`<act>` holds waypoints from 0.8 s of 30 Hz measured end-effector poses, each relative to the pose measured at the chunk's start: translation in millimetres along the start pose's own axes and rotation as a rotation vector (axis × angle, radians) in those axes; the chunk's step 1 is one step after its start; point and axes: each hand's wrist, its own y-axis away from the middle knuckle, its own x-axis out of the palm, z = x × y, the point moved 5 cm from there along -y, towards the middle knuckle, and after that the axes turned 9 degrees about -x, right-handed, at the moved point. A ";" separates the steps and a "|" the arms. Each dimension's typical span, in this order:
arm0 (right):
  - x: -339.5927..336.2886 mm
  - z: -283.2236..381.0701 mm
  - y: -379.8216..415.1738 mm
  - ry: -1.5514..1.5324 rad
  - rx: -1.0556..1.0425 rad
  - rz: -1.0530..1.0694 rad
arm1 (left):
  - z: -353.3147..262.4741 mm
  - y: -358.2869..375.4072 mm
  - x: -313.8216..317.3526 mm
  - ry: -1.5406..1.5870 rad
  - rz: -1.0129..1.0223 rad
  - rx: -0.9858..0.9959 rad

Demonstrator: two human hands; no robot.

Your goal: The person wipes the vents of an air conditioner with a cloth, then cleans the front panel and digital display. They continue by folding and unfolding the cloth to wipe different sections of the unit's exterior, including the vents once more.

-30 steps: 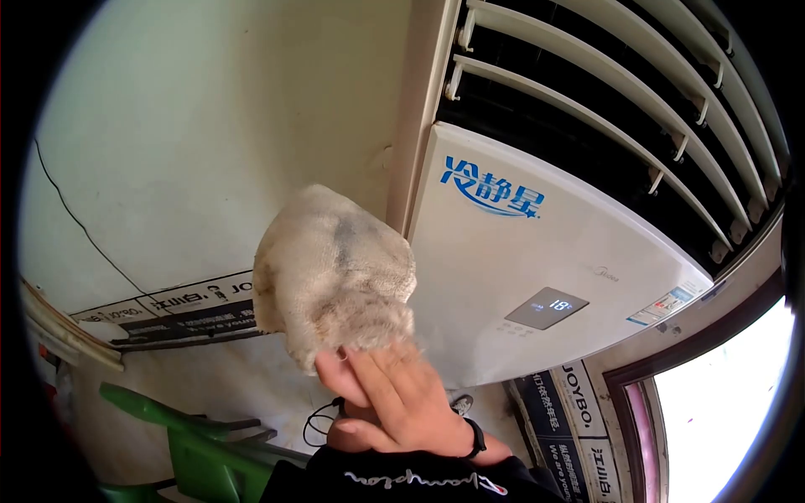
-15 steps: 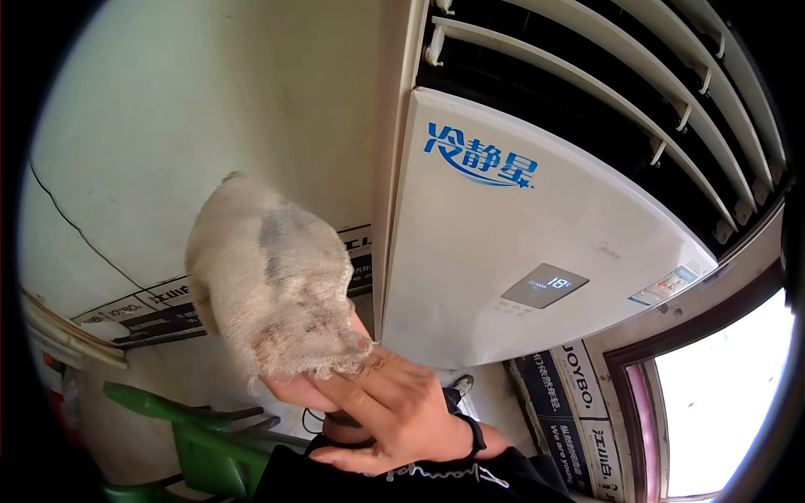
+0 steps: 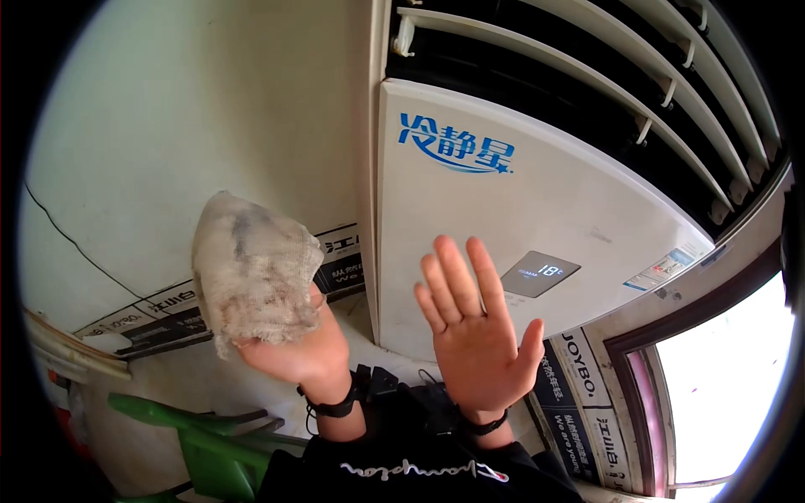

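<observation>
A beige, frayed cloth (image 3: 256, 268) with dark stains covers the fingers of my left hand (image 3: 306, 356), which holds it up in front of the wall. Those fingers are mostly hidden, while the palm heel and wrist show below the frayed edge. Raised to the right of it, my right hand (image 3: 478, 344) is empty, its palm toward me and its fingers spread. Behind my right hand stands a white air conditioner (image 3: 453, 218) with a lit display (image 3: 543, 272) reading 18.
Curved louvres (image 3: 537, 54) top the air conditioner. A green chair (image 3: 214, 461) stands at the lower left. Black and white printed strips (image 3: 579, 402) run along the wall base, beside a bright framed opening (image 3: 721, 394) at the right. A thin cable (image 3: 75, 243) hangs on the left wall.
My right hand has come away from the cloth's lower edge and moved right, turning its palm toward me. The cloth on my left hand sits slightly further left, and my left wrist now shows.
</observation>
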 end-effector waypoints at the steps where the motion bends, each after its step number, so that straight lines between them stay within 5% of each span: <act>1: -3.6 1.0 -0.9 -0.041 -0.018 0.051 | 2.0 0.6 1.5 0.026 -0.023 -0.010; 4: -4.5 -1.0 -3.0 -0.101 -0.017 0.023 | 3.9 13.7 23.3 0.131 -0.183 -0.007; 10: -1.6 -8.3 0.7 -0.180 0.034 0.060 | 14.6 13.0 -4.9 0.153 -0.075 -0.043; 13: 5.8 -13.3 8.1 0.009 0.011 0.099 | 13.7 16.2 3.2 0.205 0.305 -0.107; 16: 10.9 -11.5 18.0 1.131 -0.448 0.727 | 16.1 30.4 15.9 -0.082 -0.333 -0.018; 17: 14.7 -12.5 20.4 1.192 -0.483 0.762 | 19.0 28.4 -3.4 -0.221 -0.175 0.146; 24: 26.8 -19.5 37.7 1.412 -0.556 0.693 | 16.1 30.3 -18.2 -0.011 -0.301 -0.032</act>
